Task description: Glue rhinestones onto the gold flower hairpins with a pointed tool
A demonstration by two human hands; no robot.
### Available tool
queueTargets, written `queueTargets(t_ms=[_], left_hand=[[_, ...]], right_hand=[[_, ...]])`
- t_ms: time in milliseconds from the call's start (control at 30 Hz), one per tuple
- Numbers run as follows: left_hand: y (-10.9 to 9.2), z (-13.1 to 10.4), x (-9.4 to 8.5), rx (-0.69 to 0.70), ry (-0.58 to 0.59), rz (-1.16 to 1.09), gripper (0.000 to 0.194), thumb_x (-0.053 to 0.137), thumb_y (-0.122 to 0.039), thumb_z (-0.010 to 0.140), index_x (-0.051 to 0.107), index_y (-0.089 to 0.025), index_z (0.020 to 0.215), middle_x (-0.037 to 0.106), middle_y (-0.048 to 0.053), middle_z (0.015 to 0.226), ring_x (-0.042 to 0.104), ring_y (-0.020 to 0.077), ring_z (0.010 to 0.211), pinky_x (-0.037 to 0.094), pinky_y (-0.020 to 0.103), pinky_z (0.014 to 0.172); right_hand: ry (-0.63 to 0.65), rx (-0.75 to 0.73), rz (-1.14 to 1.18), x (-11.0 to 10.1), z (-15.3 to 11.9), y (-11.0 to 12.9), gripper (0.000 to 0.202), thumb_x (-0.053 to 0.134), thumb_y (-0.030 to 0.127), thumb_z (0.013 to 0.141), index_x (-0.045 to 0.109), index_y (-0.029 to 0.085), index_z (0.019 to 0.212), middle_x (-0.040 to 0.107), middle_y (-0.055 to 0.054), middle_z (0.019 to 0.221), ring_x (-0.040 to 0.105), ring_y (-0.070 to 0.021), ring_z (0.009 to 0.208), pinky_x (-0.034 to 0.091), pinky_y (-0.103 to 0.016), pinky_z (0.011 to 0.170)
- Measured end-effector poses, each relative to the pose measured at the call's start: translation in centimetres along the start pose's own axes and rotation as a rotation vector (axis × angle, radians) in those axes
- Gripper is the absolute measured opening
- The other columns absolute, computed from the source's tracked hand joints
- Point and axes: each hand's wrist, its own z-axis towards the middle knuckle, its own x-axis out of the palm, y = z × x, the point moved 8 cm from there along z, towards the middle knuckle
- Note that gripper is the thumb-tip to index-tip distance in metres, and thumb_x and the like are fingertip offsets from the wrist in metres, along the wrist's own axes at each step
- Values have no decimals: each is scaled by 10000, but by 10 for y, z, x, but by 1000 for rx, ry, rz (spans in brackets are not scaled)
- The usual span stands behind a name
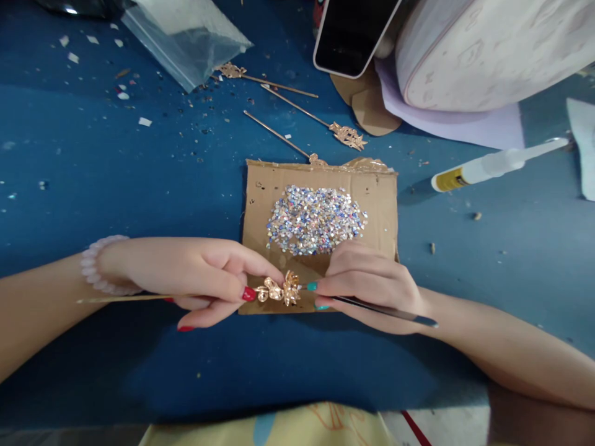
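My left hand (204,275), with red nails, pinches a gold hairpin (275,289) near its flower-shaped head; its thin stick runs back under my palm toward the wrist. Dark metal tweezers (385,311) are held in my right hand (372,279), which has teal nails. Their tip end is beside the flower head and partly hidden by my fingers, so I cannot tell whether it grips anything. Both hands are over the near edge of a cardboard piece (383,229). On the cardboard lies a pile of small shiny blue, white and pink chips (316,220).
Beyond the cardboard lie more gold hairpins (348,135), a plastic bag (186,37) and a phone (353,34). A pale pouch (493,52) stands at back right, near a glue bottle (465,178). Loose flakes dot the blue table (116,186).
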Motion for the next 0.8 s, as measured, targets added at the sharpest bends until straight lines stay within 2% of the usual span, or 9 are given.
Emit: queueTargets(t_ms=[233, 600, 800], left_hand=[[0, -1, 0, -6, -21, -3, 475, 491, -157, 957, 529, -214, 1427, 525, -21, 456, 198, 80, 328, 92, 210, 322], [-3, -3, 2, -31, -61, 29, 526, 380, -91, 952, 462, -128, 1471, 485, -65, 441, 169, 70, 354, 114, 193, 371], [0, -2, 2, -17, -29, -4, 488, 418, -124, 970, 467, -145, 1455, 519, -47, 473, 198, 68, 343, 118, 200, 361]], right_hand=[[-5, -4, 9, 1, 0, 0, 67, 666, 169, 932, 668, 103, 941, 694, -55, 741, 652, -135, 708, 530, -276, 650], [14, 4, -10, 2, 0, 0, 54, 656, 181, 944, 664, 130, 961, 701, -45, 755, 655, -130, 725, 545, -274, 665], [6, 0, 4, 2, 1, 1, 62, 679, 165, 923, 671, 107, 945, 700, -52, 742, 653, -135, 712, 540, -277, 656]])
